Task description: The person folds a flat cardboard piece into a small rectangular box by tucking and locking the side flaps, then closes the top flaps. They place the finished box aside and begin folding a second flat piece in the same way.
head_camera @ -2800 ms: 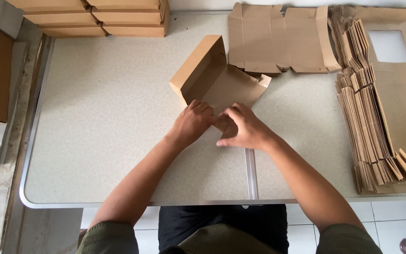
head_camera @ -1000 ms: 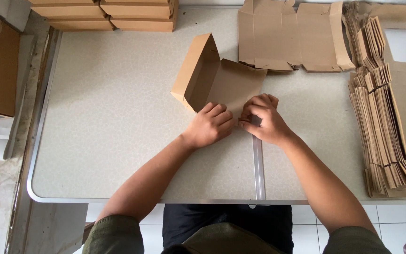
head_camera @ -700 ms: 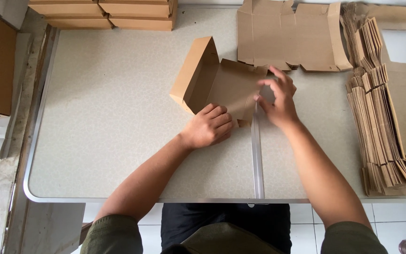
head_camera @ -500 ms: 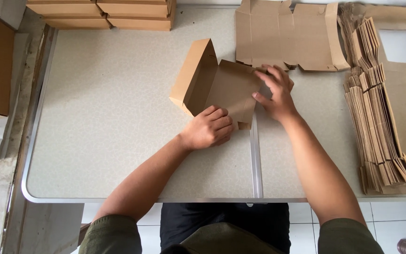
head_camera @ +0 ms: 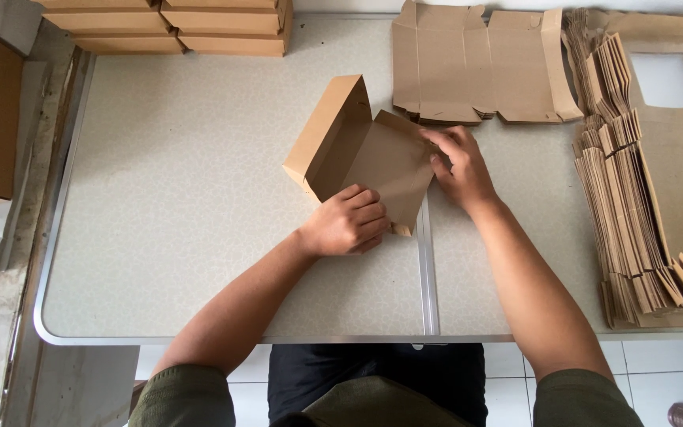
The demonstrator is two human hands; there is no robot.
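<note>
— What are the fingers doing?
— The left hand (head_camera: 349, 221) is curled, knuckles pressing the near edge of the half-folded box (head_camera: 365, 154). The right hand (head_camera: 458, 168) pinches its right-hand flap.
— And the box?
— Mid-surface (head_camera: 160, 198), just ahead of both hands, its long axis slanting away leftward; flat blanks (head_camera: 480, 63) lie beyond.

A pale speckled worktop (head_camera: 183, 198) carried a stack of flat brown cardboard box blanks (head_camera: 484, 63) at its far edge, finished brown cardboard boxes (head_camera: 175, 24) far left, and fanned windowed cardboard sleeves (head_camera: 642, 198) along its right.
</note>
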